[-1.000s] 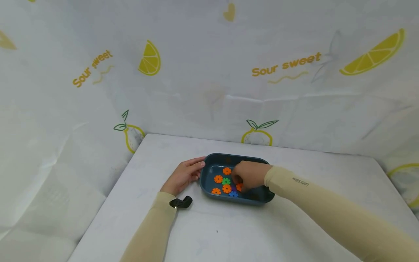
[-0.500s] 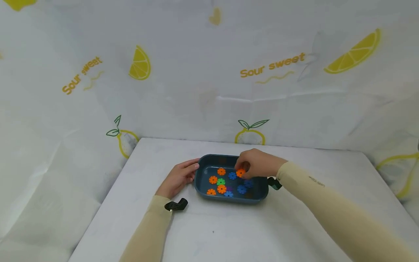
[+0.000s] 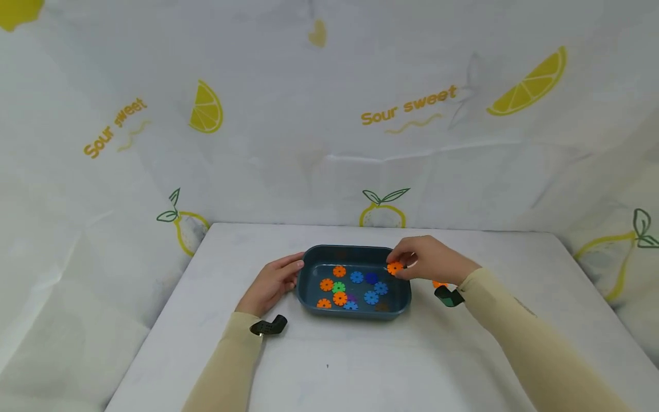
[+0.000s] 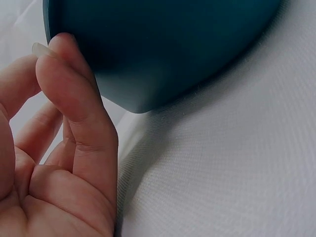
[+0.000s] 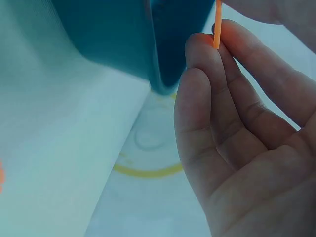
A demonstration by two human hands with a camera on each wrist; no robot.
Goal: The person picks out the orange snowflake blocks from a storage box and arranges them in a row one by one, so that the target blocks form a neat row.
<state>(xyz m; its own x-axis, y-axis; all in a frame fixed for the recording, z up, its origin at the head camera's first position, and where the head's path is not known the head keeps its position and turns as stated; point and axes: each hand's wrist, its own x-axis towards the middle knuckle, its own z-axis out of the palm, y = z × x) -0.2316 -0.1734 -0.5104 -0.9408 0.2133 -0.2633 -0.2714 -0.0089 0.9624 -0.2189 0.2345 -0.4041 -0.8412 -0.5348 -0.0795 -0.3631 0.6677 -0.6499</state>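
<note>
A dark teal tray [image 3: 355, 315] holds several flower-shaped notched plastic discs: orange discs [image 3: 340, 298], a green disc [image 3: 338, 287], blue discs [image 3: 371, 297] and a purple disc [image 3: 352, 297]. My left hand [image 3: 272, 284] holds the tray's left end, its fingertips right at the rim. My right hand [image 3: 429, 260] pinches an orange disc [image 3: 394, 268] between thumb and fingers above the tray's right rim. Seen edge-on in the right wrist view, that orange disc [image 5: 217, 24] is a thin strip beside the tray wall [image 5: 113, 44].
On the white table [image 3: 329, 366], another orange disc [image 3: 440, 284] lies right of the tray, partly hidden by the right hand. A white lemon-print sheet [image 3: 288, 143] rises behind the table. Dark wrist-worn devices [image 3: 269, 326] sit at both wrists.
My right hand has lifted the orange disc out of the tray's middle and moved right to its rim, exposing more blue discs. My left hand keeps its place. The head view has shifted.
</note>
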